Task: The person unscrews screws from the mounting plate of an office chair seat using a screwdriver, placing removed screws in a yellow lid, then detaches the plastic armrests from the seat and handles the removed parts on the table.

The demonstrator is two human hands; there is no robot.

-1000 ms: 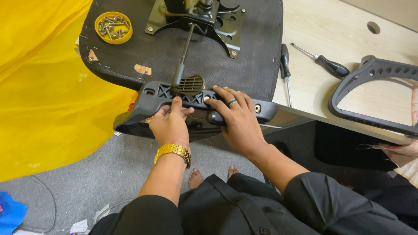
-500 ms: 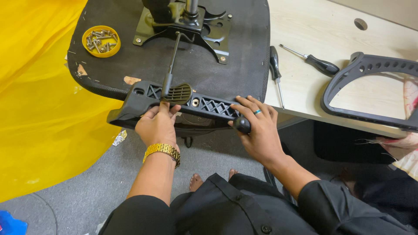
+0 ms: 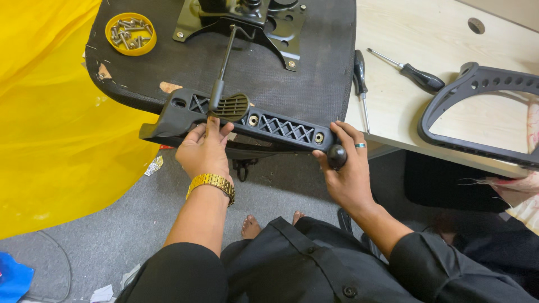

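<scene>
Lap and floor: black clothing fills the bottom of the view; bare toes (image 3: 251, 226) show on the grey floor (image 3: 112, 235) between the forearms. A blue scrap (image 3: 11, 279) lies at the lower left corner.

Left hand (image 3: 206, 154): gold watch (image 3: 211, 182) at the wrist. Fingers closed up against the near edge of the black armrest bracket (image 3: 247, 120), fingertips touching just below the ribbed lever paddle (image 3: 230, 106).

Right hand (image 3: 348, 168): ring on one finger. Clamped on the right end of the bracket, thumb and fingers curled around a round black knob (image 3: 337, 156) there.

Armrest bracket, position: lies crosswise along the near rim of the upturned chair seat (image 3: 314, 73), its left end hanging past the rim over the floor. Lattice ribs and bolt holes face up.

Change: one second back both hands sat close together on top of the bracket's middle. Now they have spread, left under the paddle and right out at the knob end, and the ribbed face with its holes is uncovered.

Reading of change: I judge the part is being steadied from its ends and lined up on the seat, with the holes left free.

Seat underside: metal tilt plate (image 3: 247, 17) bolted at the centre; a thin rod runs from it down to the paddle. Yellow dish of screws (image 3: 131, 33) sits at the far left of the seat.

Beyond: yellow sheet (image 3: 50, 123) at left. Two screwdrivers (image 3: 415, 73) and a second armrest frame (image 3: 477, 112) lie on the pale table (image 3: 404, 33).
</scene>
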